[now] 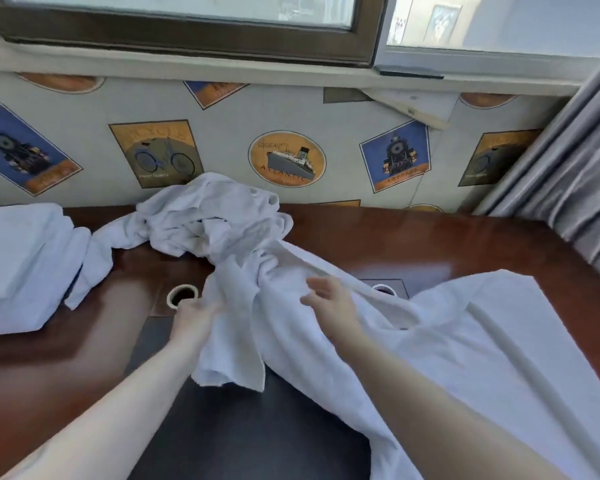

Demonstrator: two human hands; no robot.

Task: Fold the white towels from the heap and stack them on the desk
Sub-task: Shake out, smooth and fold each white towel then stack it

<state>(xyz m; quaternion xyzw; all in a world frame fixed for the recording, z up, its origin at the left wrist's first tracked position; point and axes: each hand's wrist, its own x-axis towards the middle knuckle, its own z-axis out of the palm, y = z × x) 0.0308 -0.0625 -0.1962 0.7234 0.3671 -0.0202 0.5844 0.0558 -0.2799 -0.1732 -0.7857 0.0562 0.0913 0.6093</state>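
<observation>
Folding is only partly done: folded stack (18, 261) is sitting at tabletop (395, 237) left, heap (208, 220) is waiting behind, while my left hand (193, 315) is pinching a towel (465, 341), right hand (329, 299) spread over it.

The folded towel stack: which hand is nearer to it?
Left. The left hand grips a towel right of the folded stack; the right hand reaches farther right.

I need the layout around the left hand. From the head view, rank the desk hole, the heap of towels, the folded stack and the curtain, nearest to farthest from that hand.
1. Desk hole, just behind the left hand.
2. Heap of towels, further back by the wall.
3. Folded stack, at the desk's left end.
4. Curtain, far right.
</observation>
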